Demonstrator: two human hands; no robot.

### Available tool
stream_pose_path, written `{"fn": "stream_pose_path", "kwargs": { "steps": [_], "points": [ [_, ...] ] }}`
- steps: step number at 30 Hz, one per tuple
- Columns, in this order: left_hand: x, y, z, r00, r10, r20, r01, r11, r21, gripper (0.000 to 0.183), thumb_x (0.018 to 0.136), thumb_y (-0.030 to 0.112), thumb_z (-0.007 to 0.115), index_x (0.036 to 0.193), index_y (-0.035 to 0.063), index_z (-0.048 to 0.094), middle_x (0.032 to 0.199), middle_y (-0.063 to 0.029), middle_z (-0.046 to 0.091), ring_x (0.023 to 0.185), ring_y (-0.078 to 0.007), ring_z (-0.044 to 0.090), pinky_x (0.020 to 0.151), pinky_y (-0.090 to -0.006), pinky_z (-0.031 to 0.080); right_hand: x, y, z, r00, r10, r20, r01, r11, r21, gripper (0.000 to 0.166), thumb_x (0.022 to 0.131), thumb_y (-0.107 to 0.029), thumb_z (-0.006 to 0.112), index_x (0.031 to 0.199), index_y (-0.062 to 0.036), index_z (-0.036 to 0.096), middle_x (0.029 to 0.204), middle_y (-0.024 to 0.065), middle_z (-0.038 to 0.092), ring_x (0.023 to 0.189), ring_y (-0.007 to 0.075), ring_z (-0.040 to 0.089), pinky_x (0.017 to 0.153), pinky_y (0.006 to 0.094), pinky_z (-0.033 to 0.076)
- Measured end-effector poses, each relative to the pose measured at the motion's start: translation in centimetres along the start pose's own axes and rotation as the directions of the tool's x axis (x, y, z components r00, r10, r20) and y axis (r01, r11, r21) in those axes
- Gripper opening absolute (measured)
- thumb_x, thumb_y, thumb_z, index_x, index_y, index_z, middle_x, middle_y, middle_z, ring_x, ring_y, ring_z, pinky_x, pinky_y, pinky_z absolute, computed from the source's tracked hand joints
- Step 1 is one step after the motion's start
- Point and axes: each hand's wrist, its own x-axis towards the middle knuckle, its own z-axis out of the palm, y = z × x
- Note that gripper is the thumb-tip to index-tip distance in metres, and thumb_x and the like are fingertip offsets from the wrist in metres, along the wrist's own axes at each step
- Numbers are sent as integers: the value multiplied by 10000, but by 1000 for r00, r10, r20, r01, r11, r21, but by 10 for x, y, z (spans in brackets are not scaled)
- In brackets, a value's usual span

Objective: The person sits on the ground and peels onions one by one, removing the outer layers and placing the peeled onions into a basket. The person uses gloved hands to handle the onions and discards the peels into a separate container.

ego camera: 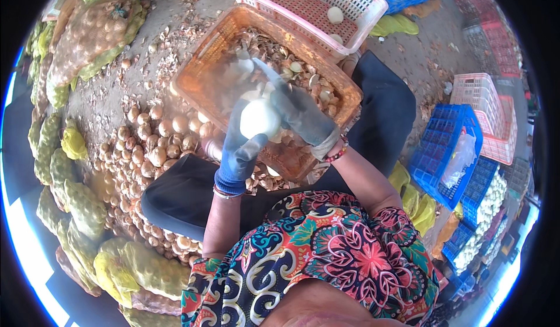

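Note:
A peeled white onion [260, 119] rests in my left hand [241, 147], which wears a blue and grey work glove. My right hand [302, 110], in a grey glove, grips a knife [267, 71] whose blade points up and away to the left. The right fingers are beside the onion; whether they touch it I cannot tell. Both hands are above an orange plastic crate [345, 104] that holds onion skins [313, 80] and trimmed onion pieces. Part of the view over the crate is hazy, and the knife's handle is hidden in my right hand.
Unpeeled onions [148, 145] are heaped on the floor at left, with filled mesh sacks [83, 204] around them. Beyond the orange crate stands a pink-white crate [302, 14] with a few peeled onions. Blue crates [442, 152] stand at right, some holding peeled onions [488, 204].

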Motion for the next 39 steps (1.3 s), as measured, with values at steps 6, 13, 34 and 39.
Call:
{"fn": "stream_pose_path", "kwargs": {
  "steps": [6, 13, 34, 39],
  "points": [
    [-5, -4, -11, 996, -93, -11, 93, 996, -12, 816, 892, 385, 666, 1497, -13, 290, 1335, -187, 533, 1200, -292, 590, 999, -413, 513, -3, 0, 13, 994, -91, -60, 89, 995, -39, 161, 953, -178, 689, 1035, -42, 669, 887, -34, 633, 809, 68, 594, 724, 256, 517],
    [1, -6, -10, 999, -46, 23, 49, 981, -186, 920, 805, 418, 767, 1483, 3, 304, 1301, -177, 540, 1157, -300, 603, 1008, -435, 503, -3, -17, 14, 979, 201, -33, -191, 961, 201, 181, 979, -286, 651, 952, -109, 674, 712, -69, 576, 585, 12, 506, 519, 191, 408],
    [-1, -9, -31, 997, -49, 53, 63, 943, -326, 962, 806, 513, 774, 1489, 8, 323, 1456, -204, 459, 1302, -356, 507, 1128, -453, 394, -10, -13, -33, 896, -305, 323, 438, 483, -758, 260, 941, -204, 641, 1160, -70, 600, 979, 105, 620, 767, 308, 671, 665, 401, 543],
    [-4, -17, -24, 992, -114, -55, 74, 878, -473, 869, 870, 501, 717, 1474, 6, 336, 1437, -196, 471, 1340, -361, 460, 1153, -464, 363, -27, -1, -7, 839, -414, 352, 471, 231, -851, 287, 857, -219, 697, 1112, -114, 617, 947, 60, 606, 673, 240, 658, 555, 369, 509]
  ]
}}
